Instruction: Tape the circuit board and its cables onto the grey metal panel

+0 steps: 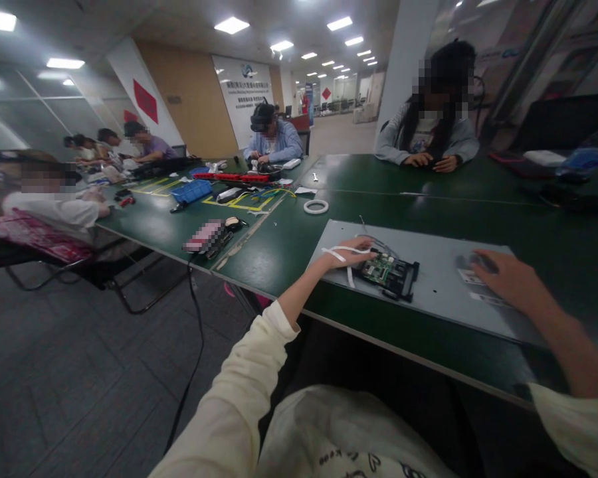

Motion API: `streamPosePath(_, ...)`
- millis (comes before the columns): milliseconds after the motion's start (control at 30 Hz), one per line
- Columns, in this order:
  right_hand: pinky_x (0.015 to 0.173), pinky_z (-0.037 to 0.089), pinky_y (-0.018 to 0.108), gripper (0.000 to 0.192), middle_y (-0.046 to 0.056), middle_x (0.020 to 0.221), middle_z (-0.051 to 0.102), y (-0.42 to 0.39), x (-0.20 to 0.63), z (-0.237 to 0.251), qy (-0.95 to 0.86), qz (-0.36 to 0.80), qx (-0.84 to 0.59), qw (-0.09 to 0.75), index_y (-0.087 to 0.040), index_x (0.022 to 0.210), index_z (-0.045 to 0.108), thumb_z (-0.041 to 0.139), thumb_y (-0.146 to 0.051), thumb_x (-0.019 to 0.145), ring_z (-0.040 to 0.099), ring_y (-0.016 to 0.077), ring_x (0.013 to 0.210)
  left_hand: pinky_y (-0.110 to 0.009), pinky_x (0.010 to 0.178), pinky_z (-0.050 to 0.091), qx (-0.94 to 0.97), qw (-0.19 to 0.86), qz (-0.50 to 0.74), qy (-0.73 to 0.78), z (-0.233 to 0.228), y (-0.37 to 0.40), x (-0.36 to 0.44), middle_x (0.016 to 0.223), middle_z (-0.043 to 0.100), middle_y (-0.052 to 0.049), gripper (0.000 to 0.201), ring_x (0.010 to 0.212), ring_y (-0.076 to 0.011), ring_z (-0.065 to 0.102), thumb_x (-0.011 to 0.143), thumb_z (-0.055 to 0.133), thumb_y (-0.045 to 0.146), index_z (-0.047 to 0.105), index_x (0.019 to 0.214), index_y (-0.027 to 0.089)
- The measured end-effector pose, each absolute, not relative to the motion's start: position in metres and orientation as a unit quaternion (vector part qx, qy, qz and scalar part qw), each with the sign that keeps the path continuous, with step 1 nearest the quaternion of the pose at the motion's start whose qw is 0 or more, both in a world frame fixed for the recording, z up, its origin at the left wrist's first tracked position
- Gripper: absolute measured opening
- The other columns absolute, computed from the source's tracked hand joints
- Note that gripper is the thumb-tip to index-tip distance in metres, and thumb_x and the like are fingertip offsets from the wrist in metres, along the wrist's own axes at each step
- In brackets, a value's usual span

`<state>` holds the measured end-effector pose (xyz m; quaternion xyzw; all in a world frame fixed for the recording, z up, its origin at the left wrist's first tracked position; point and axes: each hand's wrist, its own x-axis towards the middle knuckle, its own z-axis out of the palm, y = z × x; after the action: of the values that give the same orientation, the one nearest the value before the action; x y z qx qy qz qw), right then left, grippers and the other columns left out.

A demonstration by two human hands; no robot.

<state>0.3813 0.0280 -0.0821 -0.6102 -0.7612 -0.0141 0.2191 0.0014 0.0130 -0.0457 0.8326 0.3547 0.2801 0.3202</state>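
My left hand [347, 254] rests on the grey mat [428, 292] with a white strap across its back. Its fingers touch the left end of a small black device [393, 273] with a green circuit board showing. I cannot tell whether the fingers grip the device or only lie against it. My right hand [503, 279] lies flat, palm down, fingers spread, on the right part of the mat over some small white labels [471, 277]. A thin wire [373, 240] runs from the device toward the far edge of the mat.
The mat lies on a long dark green table [478, 199]. A white tape roll [315, 206] sits beyond the mat. A person sits opposite, hands on the table. Further people work to the left among a blue tray [192, 191], red bar and tools. A cable hangs off the table edge.
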Motion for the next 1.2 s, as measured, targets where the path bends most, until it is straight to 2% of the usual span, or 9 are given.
streamPosePath(133, 0.089, 0.040, 0.040, 0.049, 0.013, 0.114, 0.057, 0.018, 0.371, -0.075, -0.768, -0.005, -0.602, 0.217, -0.016, 0.116, 0.053, 0.039, -0.044, 0.078, 0.053, 0.0280, 0.103, -0.032, 0.100, 0.032, 0.847, 0.263, 0.289, 0.360, -0.046, 0.016, 0.000, 0.123, 0.050, -0.013, 0.055, 0.114, -0.0219, 0.045, 0.078, 0.053, 0.047, 0.049, 0.120, 0.011)
streamPosePath(267, 0.089, 0.040, 0.036, 0.049, 0.011, 0.123, 0.052, -0.001, 0.341, -0.060, -0.777, 0.032, -0.585, 0.231, -0.018, 0.125, 0.047, 0.038, -0.043, 0.084, 0.051, 0.0262, 0.108, -0.032, 0.097, 0.035, 0.822, 0.308, 0.298, 0.375, -0.048, 0.017, -0.004, 0.116, 0.055, -0.009, 0.047, 0.109, -0.0190, 0.049, 0.080, 0.051, 0.043, 0.052, 0.117, 0.014)
streamPosePath(433, 0.099, 0.034, 0.040, 0.054, 0.012, 0.133, 0.043, -0.020, 0.296, -0.052, -0.831, 0.100, -0.499, 0.223, -0.019, 0.133, 0.036, 0.035, -0.047, 0.087, 0.045, 0.0272, 0.117, -0.030, 0.095, 0.036, 0.801, 0.354, 0.317, 0.363, -0.050, 0.017, -0.004, 0.113, 0.057, -0.008, 0.047, 0.108, -0.0182, 0.050, 0.079, 0.054, 0.041, 0.052, 0.117, 0.015)
streamPosePath(700, 0.099, 0.036, 0.044, 0.052, 0.011, 0.126, 0.051, -0.023, 0.282, -0.062, -0.858, 0.106, -0.455, 0.215, -0.019, 0.128, 0.042, 0.040, -0.046, 0.085, 0.048, 0.0261, 0.114, -0.031, 0.093, 0.038, 0.821, 0.331, 0.305, 0.351, -0.051, 0.020, -0.004, 0.110, 0.058, -0.009, 0.043, 0.104, -0.0194, 0.052, 0.079, 0.053, 0.043, 0.056, 0.111, 0.013)
streamPosePath(833, 0.100, 0.036, 0.043, 0.045, 0.009, 0.126, 0.052, -0.015, 0.288, -0.058, -0.855, 0.122, -0.449, 0.230, -0.020, 0.129, 0.041, 0.034, -0.037, 0.088, 0.048, 0.0235, 0.116, -0.030, 0.091, 0.039, 0.823, 0.319, 0.305, 0.357, -0.051, 0.019, -0.003, 0.109, 0.059, -0.009, 0.044, 0.103, -0.0191, 0.053, 0.078, 0.055, 0.041, 0.055, 0.111, 0.013)
streamPosePath(933, 0.098, 0.038, 0.042, 0.043, 0.008, 0.123, 0.054, 0.002, 0.287, -0.051, -0.879, 0.110, -0.420, 0.198, -0.020, 0.126, 0.045, 0.031, -0.025, 0.086, 0.050, 0.0219, 0.114, -0.030, 0.088, 0.041, 0.825, 0.310, 0.312, 0.355, -0.051, 0.019, -0.001, 0.106, 0.060, -0.009, 0.043, 0.099, -0.0187, 0.055, 0.077, 0.057, 0.040, 0.056, 0.109, 0.012)
streamPosePath(1067, 0.099, 0.035, 0.042, 0.051, 0.006, 0.124, 0.053, 0.034, 0.274, -0.043, -0.900, 0.094, -0.389, 0.173, -0.021, 0.123, 0.050, 0.033, -0.010, 0.076, 0.048, 0.0202, 0.115, -0.029, 0.090, 0.040, 0.816, 0.321, 0.323, 0.355, -0.054, 0.021, 0.000, 0.106, 0.061, -0.009, 0.041, 0.100, -0.0184, 0.055, 0.077, 0.057, 0.038, 0.057, 0.108, 0.012)
streamPosePath(1200, 0.102, 0.031, 0.039, 0.063, 0.004, 0.133, 0.043, 0.060, 0.258, -0.045, -0.914, 0.096, -0.362, 0.160, -0.023, 0.120, 0.054, 0.034, 0.001, 0.066, 0.040, 0.0190, 0.122, -0.031, 0.092, 0.039, 0.775, 0.382, 0.327, 0.383, -0.056, 0.028, -0.003, 0.105, 0.062, -0.008, 0.040, 0.101, -0.0184, 0.055, 0.078, 0.056, 0.038, 0.056, 0.110, 0.013)
